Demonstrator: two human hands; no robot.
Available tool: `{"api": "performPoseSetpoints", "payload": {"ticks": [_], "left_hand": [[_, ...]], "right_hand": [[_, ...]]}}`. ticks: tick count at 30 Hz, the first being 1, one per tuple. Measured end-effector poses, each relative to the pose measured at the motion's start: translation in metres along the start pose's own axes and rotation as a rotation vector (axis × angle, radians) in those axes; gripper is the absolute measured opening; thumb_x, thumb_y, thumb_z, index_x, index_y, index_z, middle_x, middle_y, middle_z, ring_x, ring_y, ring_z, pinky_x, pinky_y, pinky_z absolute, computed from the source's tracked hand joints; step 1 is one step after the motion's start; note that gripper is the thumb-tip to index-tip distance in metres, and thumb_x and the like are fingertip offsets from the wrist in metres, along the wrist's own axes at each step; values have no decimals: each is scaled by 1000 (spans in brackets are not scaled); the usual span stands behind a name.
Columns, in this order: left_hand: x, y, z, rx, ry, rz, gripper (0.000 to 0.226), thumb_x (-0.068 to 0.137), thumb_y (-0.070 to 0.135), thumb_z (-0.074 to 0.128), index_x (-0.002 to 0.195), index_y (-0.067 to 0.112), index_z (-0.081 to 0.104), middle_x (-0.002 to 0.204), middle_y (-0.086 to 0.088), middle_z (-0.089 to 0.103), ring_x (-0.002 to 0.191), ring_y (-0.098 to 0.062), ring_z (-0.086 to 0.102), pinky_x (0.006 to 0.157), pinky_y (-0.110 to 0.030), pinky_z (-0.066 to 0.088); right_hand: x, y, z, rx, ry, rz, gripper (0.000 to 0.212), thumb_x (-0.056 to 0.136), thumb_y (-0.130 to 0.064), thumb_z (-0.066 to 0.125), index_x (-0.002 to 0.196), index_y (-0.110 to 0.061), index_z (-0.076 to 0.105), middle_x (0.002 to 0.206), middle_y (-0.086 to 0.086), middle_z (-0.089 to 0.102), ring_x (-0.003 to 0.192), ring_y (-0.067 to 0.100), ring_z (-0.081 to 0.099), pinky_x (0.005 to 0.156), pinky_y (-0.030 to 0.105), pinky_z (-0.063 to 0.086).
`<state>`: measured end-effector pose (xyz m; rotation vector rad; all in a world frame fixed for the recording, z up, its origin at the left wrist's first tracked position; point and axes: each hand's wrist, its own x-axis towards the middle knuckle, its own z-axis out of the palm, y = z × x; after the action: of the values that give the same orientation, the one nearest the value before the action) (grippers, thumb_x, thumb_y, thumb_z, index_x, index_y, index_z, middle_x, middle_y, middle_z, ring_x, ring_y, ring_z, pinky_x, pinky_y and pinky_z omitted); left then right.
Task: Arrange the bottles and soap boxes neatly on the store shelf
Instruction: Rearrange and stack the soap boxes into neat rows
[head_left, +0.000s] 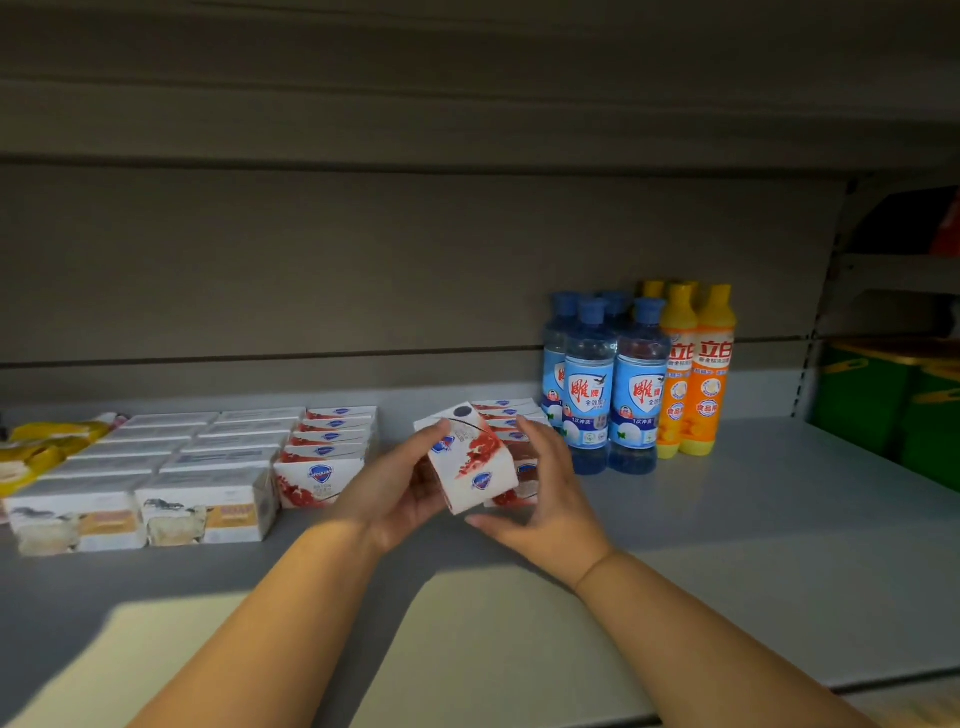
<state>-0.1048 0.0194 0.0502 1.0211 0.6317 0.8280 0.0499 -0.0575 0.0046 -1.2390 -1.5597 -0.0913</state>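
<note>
A red-and-white soap box (475, 460) is held tilted above the grey shelf (727, 545) between both hands. My left hand (402, 496) grips its left side with the thumb on top. My right hand (540, 493) holds its right side, fingers over the far edge and thumb beneath. Behind it lies a row of matching soap boxes (506, 415). Another row of red-and-white boxes (330, 447) sits to the left. Blue bottles (610, 384) and orange bottles (696, 374) stand upright at the right.
White soap boxes with tan fronts (156, 467) fill the left of the shelf in two rows. Yellow packets (36, 447) lie at the far left. Green boxes (893, 405) sit on the neighbouring shelf at the right. The shelf's back panel rises behind everything.
</note>
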Motion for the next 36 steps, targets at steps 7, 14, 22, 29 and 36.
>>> {"api": "performPoseSetpoints", "payload": {"ticks": [7,14,22,29,36], "left_hand": [[6,-10,-2,428,93,157,33,93,47,50,101,19,64,91,-9,74,84,-23,71,68,-34,58],[8,-9,-8,404,-29,404,25,99,33,40,108,26,63,105,0,71,103,-18,65,83,-32,55],[-5,-10,10,292,-48,404,42,63,35,72,103,25,66,89,-1,73,81,-15,68,73,-31,56],[-5,1,8,52,-46,131,40,82,18,62,116,-2,60,110,-22,65,91,-25,64,70,-29,58],[1,8,-4,77,34,-148,46,89,52,51,109,12,61,102,-17,68,89,-31,68,62,-38,58]], "right_hand": [[4,2,-2,-166,22,-201,49,64,-11,79,111,-9,67,117,9,60,110,14,54,93,25,46],[8,-12,-6,357,145,92,45,70,9,74,103,-19,63,107,-6,65,97,-2,60,83,15,48],[15,-12,-10,1018,-62,845,42,81,-37,61,109,-6,56,67,12,69,50,19,65,42,21,50],[16,-2,-6,923,-1,703,28,85,-10,64,108,-20,53,83,5,72,68,20,70,59,32,58],[10,-3,-1,645,4,382,50,74,15,67,102,-24,53,112,10,60,101,21,59,88,46,51]]}}
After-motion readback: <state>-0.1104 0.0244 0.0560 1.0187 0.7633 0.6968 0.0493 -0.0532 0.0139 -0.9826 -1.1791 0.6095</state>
